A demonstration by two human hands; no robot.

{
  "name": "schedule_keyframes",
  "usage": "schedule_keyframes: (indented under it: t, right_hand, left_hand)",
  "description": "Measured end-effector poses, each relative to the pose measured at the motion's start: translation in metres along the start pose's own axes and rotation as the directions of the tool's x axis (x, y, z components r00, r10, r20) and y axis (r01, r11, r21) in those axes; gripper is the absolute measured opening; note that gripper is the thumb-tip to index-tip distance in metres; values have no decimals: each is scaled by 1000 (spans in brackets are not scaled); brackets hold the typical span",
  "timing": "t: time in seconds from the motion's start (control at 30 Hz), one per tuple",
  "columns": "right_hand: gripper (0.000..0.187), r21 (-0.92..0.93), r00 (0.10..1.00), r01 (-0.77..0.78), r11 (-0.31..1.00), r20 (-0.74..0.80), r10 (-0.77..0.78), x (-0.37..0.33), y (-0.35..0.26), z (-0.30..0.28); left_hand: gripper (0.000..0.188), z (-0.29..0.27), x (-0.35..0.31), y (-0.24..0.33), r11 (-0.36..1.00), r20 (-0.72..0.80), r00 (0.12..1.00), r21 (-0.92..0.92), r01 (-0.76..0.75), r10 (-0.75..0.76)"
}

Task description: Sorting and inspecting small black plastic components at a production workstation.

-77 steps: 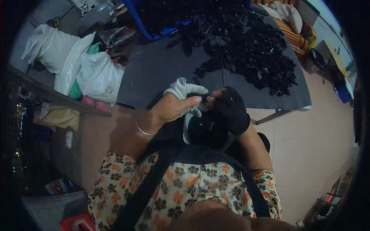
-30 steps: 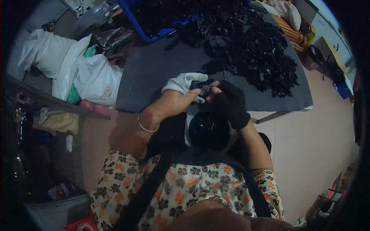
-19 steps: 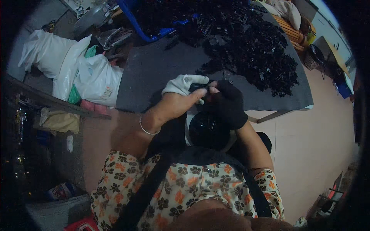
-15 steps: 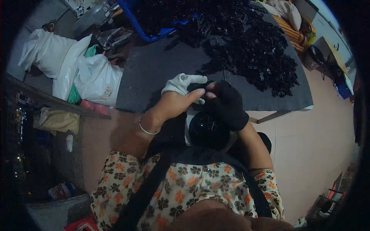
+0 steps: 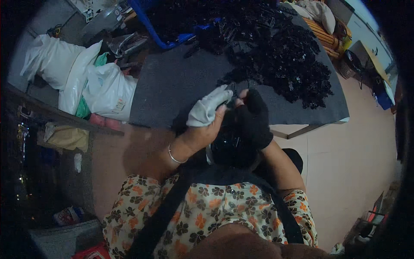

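Note:
My left hand, partly covered by a white glove with the thumb bare, is closed on a small black plastic part. Close against it on the right is my right hand, in a black fingerless glove, with its fingertips pinched at the same small part. The exact shape of that part is too dark to make out. Both hands are above the table's near edge. Just beyond them spreads a large pile of small black plastic parts. Below the hands, in front of my lap, is a shiny black rounded thing.
A blue crate full of black parts stands at the far side of the dark grey table. White plastic bags lie left of the table. Bundled orange-brown sticks and a wire basket are at the far right.
My left hand has turned, its fingers now pointing more forward and up, and its wrist has come nearer. The right hand has shifted slightly, staying beside it.

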State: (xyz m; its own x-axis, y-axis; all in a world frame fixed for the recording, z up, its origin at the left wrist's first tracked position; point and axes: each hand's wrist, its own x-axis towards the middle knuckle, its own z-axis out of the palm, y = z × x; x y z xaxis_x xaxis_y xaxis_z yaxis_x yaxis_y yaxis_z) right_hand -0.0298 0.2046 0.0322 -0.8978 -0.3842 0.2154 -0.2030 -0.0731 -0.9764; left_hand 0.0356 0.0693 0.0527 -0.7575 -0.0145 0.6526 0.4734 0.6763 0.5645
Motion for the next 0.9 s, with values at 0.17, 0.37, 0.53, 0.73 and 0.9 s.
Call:
schedule_keyframes:
  t: [0.17, 0.37, 0.53, 0.73, 0.9]
  right_hand:
    - [5, 300, 984, -170, 939, 100, 146, -7, -8, 4]
    - [10, 299, 967, -224, 928, 188, 173, -9, -6, 3]
    - [19, 87, 979, -95, 992, 188, 78, -7, -19, 1]
    - [30, -35, 953, 222, 974, 219, -209, 3, 5, -13]
    - [28, -229, 920, 143, 963, 391, -43, 4, -25, -30]
  left_hand:
    - [31, 4, -1, 8, 999, 96, 995, 0, 36, -36]
    - [38, -5, -4, 6, 996, 138, 986, -15, 93, -90]
    - [32, -15, 6, 13, 968, 129, 965, -73, 239, -229]
    - [23, -23, 2, 21, 899, 229, 925, -253, 356, -302]
    - [27, -34, 13, 14, 926, 456, 857, -158, 343, -239]
